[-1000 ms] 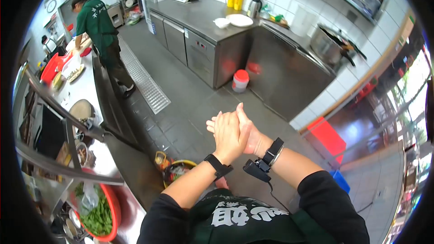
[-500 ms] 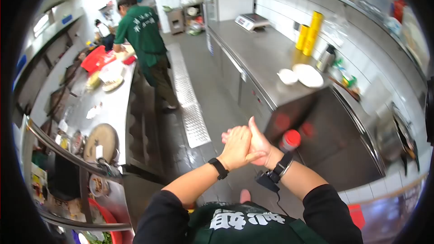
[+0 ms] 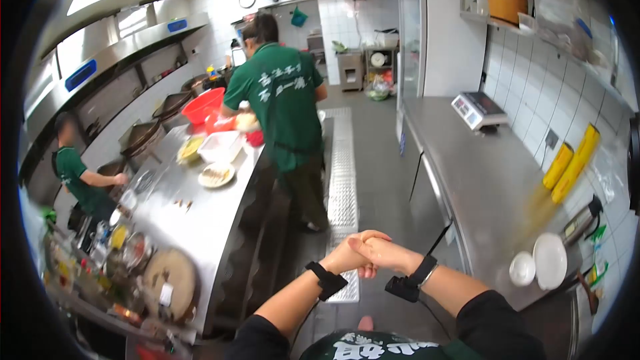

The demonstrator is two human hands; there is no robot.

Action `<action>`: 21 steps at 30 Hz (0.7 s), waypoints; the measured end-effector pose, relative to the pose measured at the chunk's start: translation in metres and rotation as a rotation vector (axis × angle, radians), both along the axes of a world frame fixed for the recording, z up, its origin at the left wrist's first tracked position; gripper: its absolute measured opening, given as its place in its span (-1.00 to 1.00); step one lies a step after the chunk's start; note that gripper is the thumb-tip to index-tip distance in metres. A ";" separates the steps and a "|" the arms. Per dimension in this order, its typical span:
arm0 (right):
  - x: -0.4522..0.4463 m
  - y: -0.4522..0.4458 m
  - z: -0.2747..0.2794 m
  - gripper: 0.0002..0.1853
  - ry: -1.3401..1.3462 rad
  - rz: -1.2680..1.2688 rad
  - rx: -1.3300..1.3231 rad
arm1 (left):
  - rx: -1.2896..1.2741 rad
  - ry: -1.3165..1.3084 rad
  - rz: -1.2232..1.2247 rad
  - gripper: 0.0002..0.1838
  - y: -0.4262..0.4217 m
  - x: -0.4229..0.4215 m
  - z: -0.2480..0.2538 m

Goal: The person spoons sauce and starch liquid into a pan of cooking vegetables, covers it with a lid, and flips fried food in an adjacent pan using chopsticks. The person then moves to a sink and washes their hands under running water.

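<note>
My left hand (image 3: 347, 255) and my right hand (image 3: 392, 255) are clasped together in front of me, low in the head view. The fingers of each are closed around the other, and I see no object between them. Some fingertips stay hidden in the clasp. Black straps circle both wrists, a dark box (image 3: 403, 288) sits at the right one, and thin cables run down from there. Below the hands are the floor and a metal drain grate (image 3: 345, 227). The steel counter (image 3: 460, 180) lies to their right, not touched.
A co-worker (image 3: 283, 93) in green stands ahead at the left worktable (image 3: 200, 227), beside a red basin (image 3: 203, 105). Another person (image 3: 79, 173) is farther left. A round chopping board (image 3: 170, 283) lies near left. On the right counter are a scale (image 3: 479, 110), white dishes (image 3: 551, 261) and yellow rolls (image 3: 575, 164).
My view has risen and turned left, bringing the person at far left into sight. My hands have shifted from palm pressed over palm to a tighter clasp. The red-lidded jar has left the view.
</note>
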State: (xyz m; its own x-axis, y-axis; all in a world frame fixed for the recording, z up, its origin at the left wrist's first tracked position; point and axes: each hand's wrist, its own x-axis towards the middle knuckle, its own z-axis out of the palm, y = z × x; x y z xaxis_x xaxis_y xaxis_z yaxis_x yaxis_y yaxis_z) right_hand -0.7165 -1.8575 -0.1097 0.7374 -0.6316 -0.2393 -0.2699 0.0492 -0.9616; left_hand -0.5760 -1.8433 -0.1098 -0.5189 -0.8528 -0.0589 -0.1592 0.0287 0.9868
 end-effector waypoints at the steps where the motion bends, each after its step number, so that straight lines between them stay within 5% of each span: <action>1: -0.006 -0.035 0.003 -0.20 0.010 -0.065 -0.053 | 0.125 0.096 -0.021 -0.68 -0.036 -0.006 0.005; 4: -0.034 -0.126 0.001 -0.28 0.049 -0.250 -0.175 | 0.126 0.284 -0.194 -0.67 -0.144 -0.037 -0.006; 8: -0.065 -0.252 -0.008 -0.27 -0.282 -0.463 0.159 | 0.368 0.760 -0.299 -0.62 -0.269 -0.071 -0.003; 9: -0.071 -0.286 -0.004 -0.39 -0.543 -0.548 0.416 | 0.334 0.829 -0.199 -0.57 -0.303 -0.089 -0.004; 13: -0.063 -0.435 -0.003 -0.59 -0.582 -0.762 0.486 | 0.429 0.847 0.198 -0.55 -0.445 -0.117 -0.021; 21: 0.007 -0.726 -0.020 -0.72 -0.160 -0.453 -0.754 | 0.463 0.974 0.480 -0.44 -0.704 -0.059 0.000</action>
State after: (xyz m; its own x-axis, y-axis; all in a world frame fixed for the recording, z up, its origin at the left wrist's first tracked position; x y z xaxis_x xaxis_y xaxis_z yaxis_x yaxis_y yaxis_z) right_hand -0.7094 -2.5834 -0.1296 0.3676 -0.8184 0.4417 -0.2377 -0.5418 -0.8062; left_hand -0.6352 -2.5474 -0.1096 -0.1481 -0.9742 -0.1703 0.7700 -0.2216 0.5983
